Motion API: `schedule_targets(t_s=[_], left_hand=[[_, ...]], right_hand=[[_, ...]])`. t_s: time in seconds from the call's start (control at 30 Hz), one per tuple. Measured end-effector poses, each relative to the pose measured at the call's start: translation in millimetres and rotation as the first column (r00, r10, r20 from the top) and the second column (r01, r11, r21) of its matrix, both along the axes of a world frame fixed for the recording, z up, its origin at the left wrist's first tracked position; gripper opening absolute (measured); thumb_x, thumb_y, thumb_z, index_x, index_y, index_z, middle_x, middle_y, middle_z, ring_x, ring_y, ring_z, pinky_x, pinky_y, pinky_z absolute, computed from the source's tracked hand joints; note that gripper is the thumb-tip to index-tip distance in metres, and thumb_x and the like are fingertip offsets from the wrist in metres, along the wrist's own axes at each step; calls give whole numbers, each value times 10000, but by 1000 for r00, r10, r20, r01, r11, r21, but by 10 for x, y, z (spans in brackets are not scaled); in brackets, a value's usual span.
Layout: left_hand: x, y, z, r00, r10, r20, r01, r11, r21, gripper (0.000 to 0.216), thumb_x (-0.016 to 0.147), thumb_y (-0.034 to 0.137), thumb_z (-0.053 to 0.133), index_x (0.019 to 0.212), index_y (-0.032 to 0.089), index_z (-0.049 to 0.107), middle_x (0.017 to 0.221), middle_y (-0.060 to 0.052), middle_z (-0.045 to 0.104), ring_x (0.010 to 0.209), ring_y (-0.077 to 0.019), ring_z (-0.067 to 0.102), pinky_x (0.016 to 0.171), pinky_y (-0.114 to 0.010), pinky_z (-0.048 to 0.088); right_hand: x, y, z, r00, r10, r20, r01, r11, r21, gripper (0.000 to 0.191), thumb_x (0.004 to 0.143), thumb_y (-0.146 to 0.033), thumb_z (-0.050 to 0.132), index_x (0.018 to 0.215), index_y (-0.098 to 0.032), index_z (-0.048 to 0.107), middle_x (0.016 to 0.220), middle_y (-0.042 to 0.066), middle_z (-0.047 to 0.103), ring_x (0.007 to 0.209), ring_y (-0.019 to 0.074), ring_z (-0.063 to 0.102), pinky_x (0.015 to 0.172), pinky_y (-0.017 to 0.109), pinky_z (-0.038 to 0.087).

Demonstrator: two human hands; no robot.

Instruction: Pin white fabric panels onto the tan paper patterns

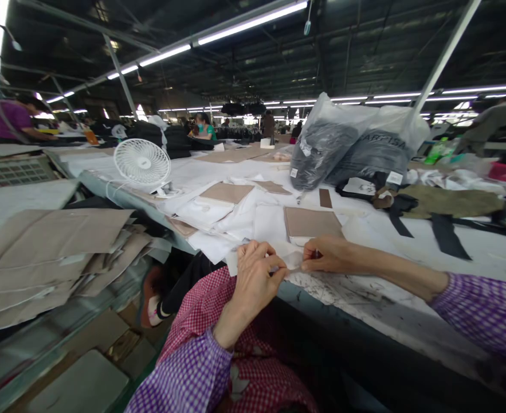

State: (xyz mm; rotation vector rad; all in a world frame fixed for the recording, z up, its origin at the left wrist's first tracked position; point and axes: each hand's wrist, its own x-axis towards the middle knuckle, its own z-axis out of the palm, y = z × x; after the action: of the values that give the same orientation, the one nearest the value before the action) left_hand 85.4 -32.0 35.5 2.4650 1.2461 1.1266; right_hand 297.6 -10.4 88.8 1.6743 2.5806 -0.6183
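Observation:
My left hand (256,274) is closed in a pinch on the near edge of a small white fabric piece (283,252) at the front edge of the work table (364,298). My right hand (325,254) is closed too, pinching the same white piece from the right, with a thin dark tool showing between its fingers. The two hands almost touch. Just behind them lies a stack of tan fabric panels (310,222) on white pieces.
More tan and white cut pieces (226,194) cover the table. A white fan (142,163) stands at the left edge. Plastic bags of dark fabric (342,146) sit behind. Tan sheets (42,252) pile up at the left. People work in the background.

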Motion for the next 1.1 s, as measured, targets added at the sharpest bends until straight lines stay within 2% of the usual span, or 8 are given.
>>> schedule_targets(t_s=[0.23, 0.43, 0.67, 0.77, 0.87, 0.97, 1.03, 1.1], left_hand=[[106, 33, 60, 994, 109, -5, -108, 979, -175, 117, 755, 191, 663, 640, 205, 683, 780, -24, 637, 868, -241, 526, 810, -447, 358], [120, 68, 35, 993, 118, -28, -122, 975, -186, 134, 754, 203, 646, 621, 193, 662, 785, -36, 643, 880, -255, 536, 822, -468, 369], [120, 83, 85, 995, 92, -24, -95, 976, -197, 177, 773, 216, 643, 598, 192, 656, 792, -46, 654, 886, -262, 544, 841, -481, 377], [-48, 99, 105, 992, 44, 118, -23, 985, -169, 157, 822, 225, 618, 676, 214, 677, 831, -20, 674, 895, -235, 555, 862, -453, 389], [-328, 131, 49, 927, 243, 286, -222, 970, -103, 100, 845, 294, 603, 807, 215, 650, 900, -31, 666, 933, -229, 563, 887, -432, 408], [-550, 167, -26, 872, 430, 235, -382, 897, -223, 316, 813, 449, 611, 978, 181, 575, 915, -64, 625, 823, -228, 582, 774, -406, 468], [-597, 185, -42, 889, 429, 158, -371, 880, -297, 434, 810, 488, 593, 1087, 162, 515, 977, -77, 606, 734, -202, 582, 699, -381, 486], [-575, 195, -31, 907, 412, 85, -375, 884, -280, 457, 829, 474, 568, 1149, 160, 479, 1073, -94, 577, 724, -195, 586, 683, -380, 494]], right_hand=[[-55, 6, -6, 996, -27, 81, 22, 998, 66, 405, 779, -537, 534, 684, -149, 606, 571, -9, 535, 527, 105, 421, 491, 236, 265], [-111, 79, 14, 992, -95, 87, 101, 993, -68, 409, 758, -552, 550, 606, -173, 559, 470, -16, 516, 462, 110, 447, 452, 238, 269], [-178, 99, -2, 982, -88, 168, 85, 996, 25, 559, 756, -682, 511, 512, -180, 474, 441, -7, 485, 435, 103, 396, 447, 259, 227], [-180, 98, -4, 985, -69, 159, 67, 998, 19, 574, 768, -697, 493, 523, -178, 478, 447, -6, 472, 438, 103, 384, 450, 262, 210], [-177, 92, -2, 989, -56, 139, 53, 998, 23, 572, 773, -697, 488, 538, -176, 497, 464, -7, 461, 448, 104, 373, 454, 264, 196], [-176, 78, -9, 988, -52, 142, 43, 997, 65, 565, 779, -681, 490, 524, -178, 466, 485, -7, 441, 474, 109, 372, 469, 270, 200], [-180, 60, -14, 985, -62, 161, 47, 994, 96, 561, 776, -674, 495, 517, -180, 438, 499, -6, 431, 493, 115, 376, 481, 274, 209], [-190, 36, -14, 981, -83, 177, 63, 991, 118, 556, 775, -664, 501, 514, -180, 418, 511, -4, 426, 507, 118, 379, 489, 276, 215]])
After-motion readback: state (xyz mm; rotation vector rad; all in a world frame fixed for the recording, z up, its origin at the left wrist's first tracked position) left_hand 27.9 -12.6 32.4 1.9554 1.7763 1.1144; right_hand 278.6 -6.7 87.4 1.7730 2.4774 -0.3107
